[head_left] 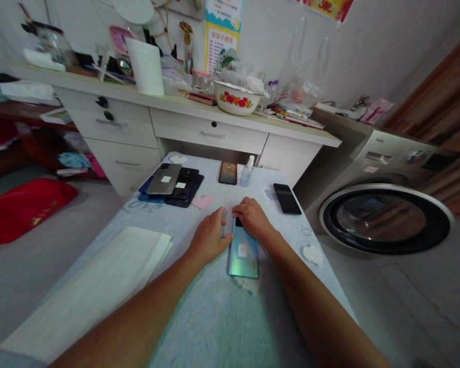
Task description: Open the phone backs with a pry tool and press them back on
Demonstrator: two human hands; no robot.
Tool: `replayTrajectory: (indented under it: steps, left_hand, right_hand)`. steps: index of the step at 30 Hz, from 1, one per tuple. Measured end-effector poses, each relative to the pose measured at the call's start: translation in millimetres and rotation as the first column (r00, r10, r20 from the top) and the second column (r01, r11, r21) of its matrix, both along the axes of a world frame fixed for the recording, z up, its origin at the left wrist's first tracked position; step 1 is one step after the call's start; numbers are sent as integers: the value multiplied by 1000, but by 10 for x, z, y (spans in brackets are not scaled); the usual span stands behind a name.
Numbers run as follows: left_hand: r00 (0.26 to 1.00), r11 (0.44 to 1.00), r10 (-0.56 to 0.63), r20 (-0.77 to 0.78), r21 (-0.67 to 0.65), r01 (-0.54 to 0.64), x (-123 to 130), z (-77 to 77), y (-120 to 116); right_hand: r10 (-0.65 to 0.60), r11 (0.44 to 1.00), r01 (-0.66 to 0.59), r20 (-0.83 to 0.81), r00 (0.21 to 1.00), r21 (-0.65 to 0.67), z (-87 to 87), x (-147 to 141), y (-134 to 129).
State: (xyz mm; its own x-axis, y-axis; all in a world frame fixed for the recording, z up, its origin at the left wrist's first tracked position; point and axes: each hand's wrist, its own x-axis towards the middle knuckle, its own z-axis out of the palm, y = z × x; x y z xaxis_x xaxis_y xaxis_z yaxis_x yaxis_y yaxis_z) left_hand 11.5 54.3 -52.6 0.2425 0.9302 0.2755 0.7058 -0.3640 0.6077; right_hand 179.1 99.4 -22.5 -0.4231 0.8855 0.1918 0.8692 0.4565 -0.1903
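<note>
White desk (210,128) past the table's far edge in the head view, flowered bowl (235,102) on top; washer (383,148) off the right edge. Table (218,322) has a pale blue cloth with heart prints.

Teal phone (243,263) lies flat, back up, a bit right of the table's midline, well in from all edges, long sides running roughly near to far. Glossy back, blue toward the far end, green toward the near end. White square label (243,250) on the back. Dark camera block at the far end, partly hidden by the right hand (250,217).

Right hand: fingers bent over the phone's far end; can't tell if they pinch it or just press. Left hand (211,236): open, thumb at the phone's left side, not gripping; thumb contact unclear.

Far left corner: pile of phones (164,179), some labelled. Far edge: brown phone (228,173), spray bottle (247,174) upright just beside it. Right edge: black phone (287,199). Left edge: white sheets (95,291).
</note>
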Motion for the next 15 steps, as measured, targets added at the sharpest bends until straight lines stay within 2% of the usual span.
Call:
replayTrajectory:
  steps: [7, 15]
  left_hand:
    - [1000, 1000, 4, 5, 0, -4, 0, -7, -1]
    - [1000, 1000, -1, 10, 11, 1, 3, -28, 1]
  right_hand:
    - [73, 997, -73, -72, 995, -4, 23, 25, -122]
    - [226, 972, -227, -36, 974, -56, 92, 76, -294]
